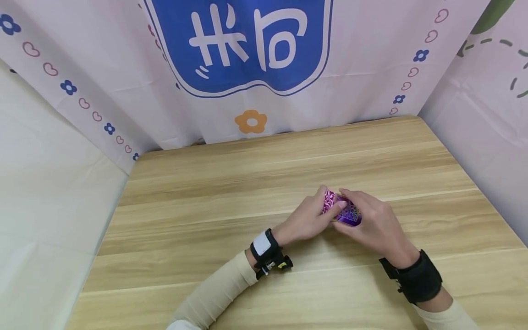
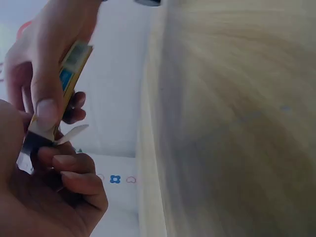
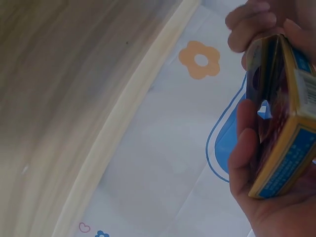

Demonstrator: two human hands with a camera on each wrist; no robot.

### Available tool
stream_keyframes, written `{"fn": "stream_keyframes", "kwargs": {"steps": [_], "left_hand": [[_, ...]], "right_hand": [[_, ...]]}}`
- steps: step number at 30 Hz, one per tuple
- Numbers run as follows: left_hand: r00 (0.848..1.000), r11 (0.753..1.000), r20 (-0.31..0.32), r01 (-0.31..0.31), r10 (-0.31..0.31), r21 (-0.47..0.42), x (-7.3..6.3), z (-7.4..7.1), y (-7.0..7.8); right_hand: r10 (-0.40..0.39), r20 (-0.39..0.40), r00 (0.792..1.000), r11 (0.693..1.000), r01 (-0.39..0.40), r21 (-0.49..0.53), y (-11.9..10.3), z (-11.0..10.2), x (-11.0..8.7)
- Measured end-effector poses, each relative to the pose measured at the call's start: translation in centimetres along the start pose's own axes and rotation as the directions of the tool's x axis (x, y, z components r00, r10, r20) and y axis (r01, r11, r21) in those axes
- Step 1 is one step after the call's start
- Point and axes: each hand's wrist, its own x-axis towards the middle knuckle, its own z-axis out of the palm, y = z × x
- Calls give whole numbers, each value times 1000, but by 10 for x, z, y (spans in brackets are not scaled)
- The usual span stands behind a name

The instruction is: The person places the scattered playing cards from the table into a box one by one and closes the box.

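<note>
Both hands grip a small purple cardboard box (image 1: 349,214) just above the table, right of centre in the head view. My left hand (image 1: 307,216) holds its pink-patterned end, thumb lying across the top. On the opposite end, my right hand (image 1: 377,222) has its thumb and fingers on the sides. A blue panel with gold edges and a barcode label show on the box (image 3: 289,158) in the right wrist view. Beside my left fingertips, a thin pale flap (image 2: 73,134) sticks out from the box's end in the left wrist view.
The wood-grain table (image 1: 231,183) spreads around the hands. A white curtain (image 1: 354,91) with a blue emblem hangs along its back edge, and pale cloth (image 1: 45,206) borders the left side. Each wrist wears a black strap (image 1: 420,277).
</note>
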Motion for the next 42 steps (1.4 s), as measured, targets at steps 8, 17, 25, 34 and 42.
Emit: {"fn": "stream_keyframes", "kwargs": {"steps": [8,17,25,34,42], "left_hand": [[979,976,-157,-98,129,192,-8,-7,6],[962,902,-113,-187,248,390,-18,0,17],[986,996,-139,-93,93,11,-19,-7,25],[917,941,-394,-188,65,-281,-15,-15,31],[748,891,-604,-434,274,-132,-19,-31,35]], "right_hand": [[53,-15,998,998,-54,-41,1,0,3],[126,-47,991,992,-127,-21,-2,1,4],[418,-115,901,883,-374,284,-18,1,15],[528,-45,848,682,-392,618,-35,3,41],[470,-128,873,630,-230,742,-54,1,74]]}}
